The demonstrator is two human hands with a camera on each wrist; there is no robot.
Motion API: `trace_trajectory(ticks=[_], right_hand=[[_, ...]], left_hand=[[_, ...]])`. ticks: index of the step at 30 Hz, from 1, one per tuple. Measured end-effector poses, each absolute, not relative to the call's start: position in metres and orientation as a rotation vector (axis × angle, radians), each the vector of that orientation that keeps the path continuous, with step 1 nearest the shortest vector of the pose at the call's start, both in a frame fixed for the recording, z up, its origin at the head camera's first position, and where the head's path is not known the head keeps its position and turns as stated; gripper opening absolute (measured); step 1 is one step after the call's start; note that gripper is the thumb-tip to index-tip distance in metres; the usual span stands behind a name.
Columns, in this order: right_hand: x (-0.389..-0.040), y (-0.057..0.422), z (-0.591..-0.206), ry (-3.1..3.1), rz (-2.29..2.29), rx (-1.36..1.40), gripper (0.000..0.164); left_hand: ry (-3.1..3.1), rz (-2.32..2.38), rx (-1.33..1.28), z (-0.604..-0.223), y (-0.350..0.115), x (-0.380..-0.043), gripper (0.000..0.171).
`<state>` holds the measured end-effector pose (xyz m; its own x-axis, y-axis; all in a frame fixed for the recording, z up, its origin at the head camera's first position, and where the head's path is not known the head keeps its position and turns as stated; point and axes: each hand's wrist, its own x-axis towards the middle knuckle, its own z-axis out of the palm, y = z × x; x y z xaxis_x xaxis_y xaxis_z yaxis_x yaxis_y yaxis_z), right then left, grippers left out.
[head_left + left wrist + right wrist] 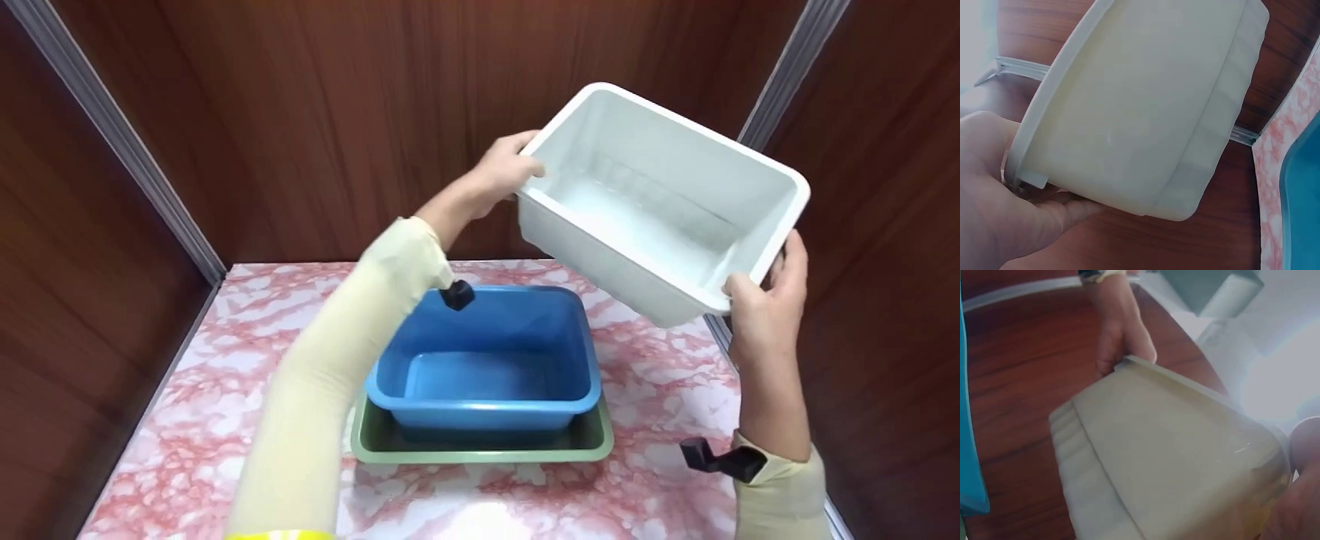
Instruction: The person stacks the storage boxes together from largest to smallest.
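Observation:
Both hands hold a white plastic tub [652, 202] in the air at the upper right of the head view, tilted, its inside bare. My left hand [504, 174] grips the short left end, thumb over the rim and fingers beneath the outside. At the opposite end my right hand [772, 300] grips the near right corner, thumb inside the rim. The left wrist view shows the tub's long outer wall [1129, 107] and the left hand [1010, 197] at its rim. Below, on the table, a blue tub [487, 405] sits inside a green tub [480, 456].
The table top [225, 390] has a red and white marbled pattern. Brown wood-look panels [337, 112] enclose it at the back and both sides, with grey metal strips [120, 142] at the corners. Black camera mounts [457, 295] stick out from both wrists.

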<state>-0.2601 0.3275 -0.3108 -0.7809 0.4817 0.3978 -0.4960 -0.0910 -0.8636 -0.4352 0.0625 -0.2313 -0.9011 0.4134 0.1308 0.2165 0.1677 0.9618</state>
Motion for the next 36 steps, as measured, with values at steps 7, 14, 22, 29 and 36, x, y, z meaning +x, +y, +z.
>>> trace_trajectory(ticks=[7,14,22,29,36], right_hand=[[-0.274,0.320,-0.297,-1.579,2.013,0.059,0.081],[-0.290,0.299,-0.289,-1.805,2.027,0.137,0.083],[-0.292,0.281,-0.289,-2.018,1.946,0.278,0.079],[-0.290,0.276,-0.285,-2.096,2.014,0.365,0.081],[-0.281,0.272,-0.284,-2.181,2.035,0.335,0.081]], left_hand=[[2.046,1.934,0.505,-0.228,0.022,-0.426,0.063],[2.191,1.839,0.332,-0.231,-0.027,-0.413,0.045],[2.481,1.641,0.212,-0.234,-0.063,-0.386,0.034],[2.530,1.640,0.195,-0.241,-0.079,-0.357,0.036],[2.531,1.621,0.181,-0.246,-0.084,-0.344,0.039]])
